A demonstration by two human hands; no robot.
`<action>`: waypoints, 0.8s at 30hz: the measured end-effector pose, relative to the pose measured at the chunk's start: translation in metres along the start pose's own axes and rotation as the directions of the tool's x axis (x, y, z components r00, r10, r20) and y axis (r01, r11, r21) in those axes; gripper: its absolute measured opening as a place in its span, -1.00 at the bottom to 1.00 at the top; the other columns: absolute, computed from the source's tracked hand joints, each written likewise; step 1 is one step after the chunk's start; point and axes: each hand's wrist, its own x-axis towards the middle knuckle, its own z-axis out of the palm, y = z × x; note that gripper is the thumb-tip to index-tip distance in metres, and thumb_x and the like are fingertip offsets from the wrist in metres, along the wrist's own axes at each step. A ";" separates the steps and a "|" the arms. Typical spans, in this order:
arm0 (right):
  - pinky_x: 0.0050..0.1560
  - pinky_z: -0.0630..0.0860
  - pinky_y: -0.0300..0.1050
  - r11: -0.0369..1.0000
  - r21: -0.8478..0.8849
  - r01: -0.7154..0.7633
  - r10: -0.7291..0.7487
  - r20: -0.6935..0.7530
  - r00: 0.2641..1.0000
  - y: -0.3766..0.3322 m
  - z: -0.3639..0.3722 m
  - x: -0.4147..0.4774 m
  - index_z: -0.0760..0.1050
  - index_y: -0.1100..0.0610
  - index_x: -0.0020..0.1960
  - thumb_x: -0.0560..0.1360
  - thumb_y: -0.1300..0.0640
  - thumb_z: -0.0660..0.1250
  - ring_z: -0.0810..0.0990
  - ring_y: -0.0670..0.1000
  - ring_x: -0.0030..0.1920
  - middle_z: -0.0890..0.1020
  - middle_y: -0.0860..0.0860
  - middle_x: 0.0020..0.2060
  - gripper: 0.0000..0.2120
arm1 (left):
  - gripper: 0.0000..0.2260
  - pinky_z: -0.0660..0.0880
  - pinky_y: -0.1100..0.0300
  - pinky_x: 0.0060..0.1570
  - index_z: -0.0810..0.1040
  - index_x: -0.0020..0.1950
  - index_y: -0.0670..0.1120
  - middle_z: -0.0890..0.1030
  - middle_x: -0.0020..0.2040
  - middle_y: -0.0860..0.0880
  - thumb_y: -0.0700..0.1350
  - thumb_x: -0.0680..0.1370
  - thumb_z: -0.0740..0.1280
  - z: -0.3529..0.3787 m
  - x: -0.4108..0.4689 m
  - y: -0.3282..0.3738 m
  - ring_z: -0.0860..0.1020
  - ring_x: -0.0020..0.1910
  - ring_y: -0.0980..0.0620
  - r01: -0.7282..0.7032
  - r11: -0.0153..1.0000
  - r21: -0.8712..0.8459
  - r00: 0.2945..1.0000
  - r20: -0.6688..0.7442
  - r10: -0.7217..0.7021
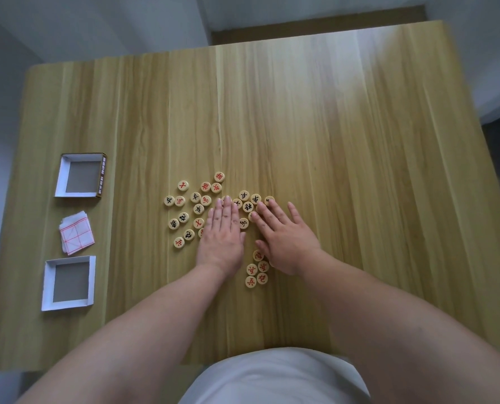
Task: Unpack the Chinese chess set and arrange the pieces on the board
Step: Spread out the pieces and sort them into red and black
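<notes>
Several round wooden chess pieces (pixel 198 209) with red or black characters lie scattered face up on the wooden table (pixel 330 141). My left hand (pixel 222 234) lies flat, fingers straight, over pieces in the middle of the pile. My right hand (pixel 283 237) lies flat beside it, its fingertips on pieces at the pile's right. A small cluster of red pieces (pixel 256 272) sits between my wrists. The folded paper board (pixel 76 232), white with red lines, lies at the left, still folded.
Two empty white box halves stand at the table's left: the box tray (pixel 81 175) behind the folded board, the box lid (pixel 67 282) in front of it. The table edge runs close to my body.
</notes>
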 end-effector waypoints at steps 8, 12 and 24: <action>0.55 -0.28 0.27 1.000 0.000 -0.008 0.008 0.025 1.000 -0.001 0.000 0.005 -0.33 0.01 0.62 0.65 -0.25 -0.28 -0.42 0.09 0.56 -0.33 -0.01 0.59 -0.36 | -0.34 -0.40 -0.14 0.48 -0.44 0.52 -0.20 -0.45 0.53 -0.20 0.20 0.66 -0.23 0.000 0.012 -0.002 -0.46 0.51 -0.13 -0.056 0.993 0.106 0.998 0.035 0.052; 0.55 -0.28 0.29 1.000 0.008 -0.017 0.017 0.030 0.999 0.002 -0.003 0.014 -0.35 0.02 0.62 0.66 -0.23 -0.27 -0.44 0.08 0.56 -0.35 -0.01 0.58 -0.36 | -0.36 -0.38 -0.20 0.47 -0.41 0.53 -0.21 -0.43 0.54 -0.20 0.18 0.66 -0.26 -0.009 0.025 0.001 -0.44 0.52 -0.15 -0.056 0.985 0.160 0.998 0.018 0.053; 0.55 -0.28 0.26 0.991 0.058 -0.117 0.120 -0.042 0.992 0.038 -0.024 0.053 -0.30 0.02 0.63 0.67 -0.22 -0.26 -0.40 0.06 0.58 -0.31 -0.03 0.60 -0.38 | -0.40 -0.38 -0.22 0.46 -0.37 0.56 -0.20 -0.39 0.56 -0.16 0.14 0.66 -0.28 -0.032 0.088 0.007 -0.42 0.53 -0.14 -0.062 0.981 0.183 0.998 -0.018 0.066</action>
